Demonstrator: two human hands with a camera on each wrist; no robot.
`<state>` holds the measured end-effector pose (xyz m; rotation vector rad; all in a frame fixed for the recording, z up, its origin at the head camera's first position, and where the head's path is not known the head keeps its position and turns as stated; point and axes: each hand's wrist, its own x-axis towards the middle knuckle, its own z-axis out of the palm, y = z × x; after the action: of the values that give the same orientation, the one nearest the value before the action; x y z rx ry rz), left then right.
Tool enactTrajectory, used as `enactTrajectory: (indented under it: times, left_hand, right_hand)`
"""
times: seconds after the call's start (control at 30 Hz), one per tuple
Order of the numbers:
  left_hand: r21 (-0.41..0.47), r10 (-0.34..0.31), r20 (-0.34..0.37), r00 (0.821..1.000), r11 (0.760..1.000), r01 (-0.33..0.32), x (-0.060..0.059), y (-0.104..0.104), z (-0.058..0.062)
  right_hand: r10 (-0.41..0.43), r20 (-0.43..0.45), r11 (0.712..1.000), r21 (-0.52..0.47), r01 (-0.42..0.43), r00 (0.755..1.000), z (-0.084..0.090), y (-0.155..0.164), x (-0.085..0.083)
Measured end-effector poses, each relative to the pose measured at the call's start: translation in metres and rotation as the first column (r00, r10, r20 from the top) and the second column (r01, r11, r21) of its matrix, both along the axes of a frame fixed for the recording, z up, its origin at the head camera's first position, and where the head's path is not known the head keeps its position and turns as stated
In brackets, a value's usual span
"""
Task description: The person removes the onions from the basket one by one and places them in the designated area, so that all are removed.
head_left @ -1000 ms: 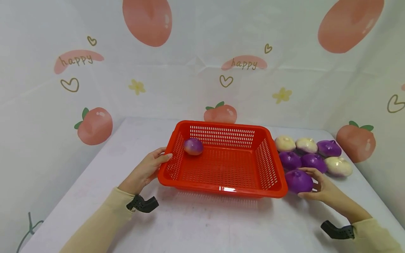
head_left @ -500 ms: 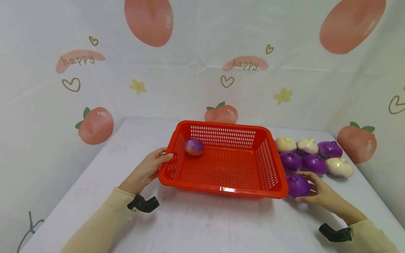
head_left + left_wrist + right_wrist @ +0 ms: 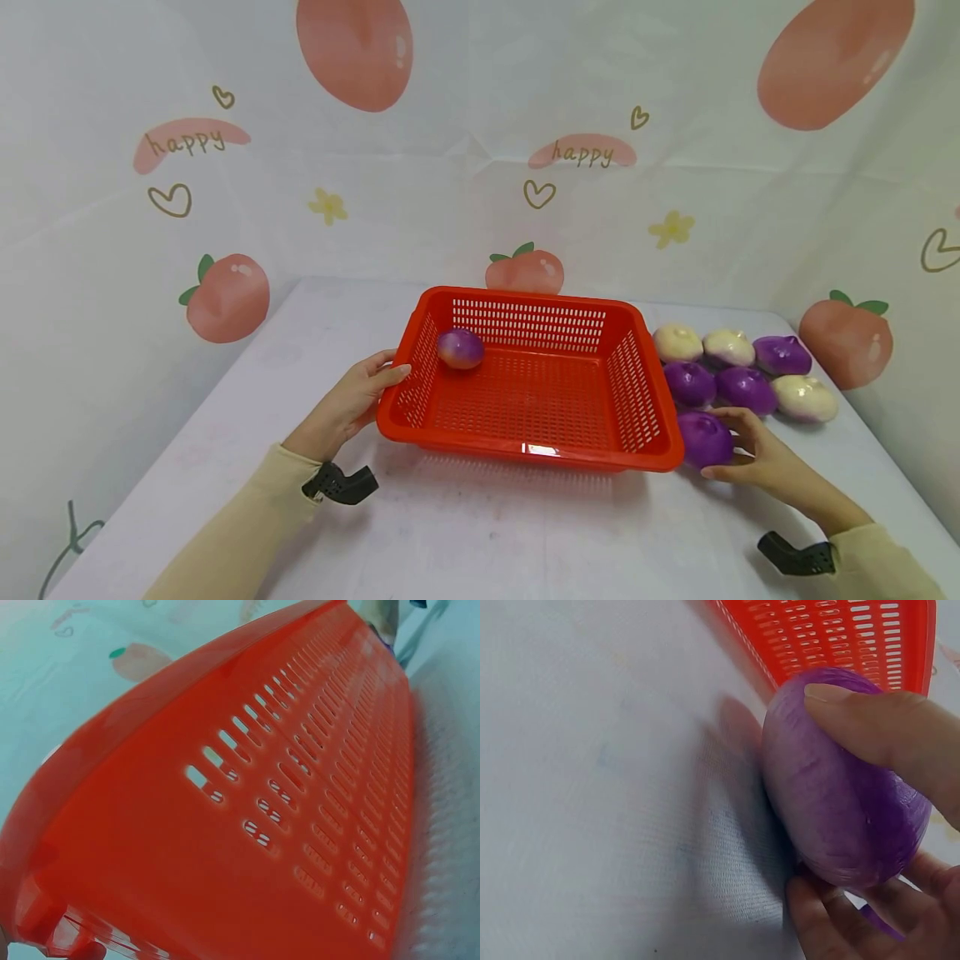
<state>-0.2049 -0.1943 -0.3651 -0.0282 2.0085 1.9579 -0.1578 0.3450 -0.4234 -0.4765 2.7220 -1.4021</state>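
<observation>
A red slotted plastic basket [image 3: 525,451] stands mid-table. My left hand [image 3: 365,392] grips its left rim, thumb on top; the left wrist view is filled by the basket's wall [image 3: 262,825]. Inside, at the far left corner, lies one purple-and-white round piece [image 3: 460,348]. Just right of the basket's near right corner, my right hand [image 3: 738,450] holds a purple round piece [image 3: 702,438] on the table. In the right wrist view my fingers [image 3: 885,727] curl around that purple piece [image 3: 832,802], with the basket [image 3: 840,637] close behind it.
Several more round pieces lie in two rows right of the basket: cream ones [image 3: 677,342] and purple ones [image 3: 745,390]. The white table [image 3: 487,533] is closed in by a printed fabric backdrop [image 3: 450,192] at the back and sides.
The purple piece in my right hand has shifted slightly down and toward me beside the basket's corner. My left hand and the basket have not moved.
</observation>
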Motion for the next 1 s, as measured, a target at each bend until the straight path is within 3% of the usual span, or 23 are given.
enactTrajectory:
  times: [0.4,0.67,1.0]
  left_hand:
    - [-0.003,0.011,0.014,1.0,1.0,-0.011,0.0002,0.0008,0.0]
    - [-0.006,0.015,0.023,1.0,1.0,-0.015,0.0006,0.0005,0.0004]
    - [0.003,0.013,0.025,1.0,1.0,-0.013,0.0009,0.0009,0.0]
  right_hand:
    - [-0.055,0.059,0.998,0.046,0.052,0.997,0.0029,-0.0022,-0.0014]
    - [-0.061,0.041,0.997,0.046,0.059,0.997,0.0028,-0.0027,-0.0022]
    - [-0.07,0.096,0.995,0.074,0.063,0.993,0.0033,-0.0016,-0.0016]
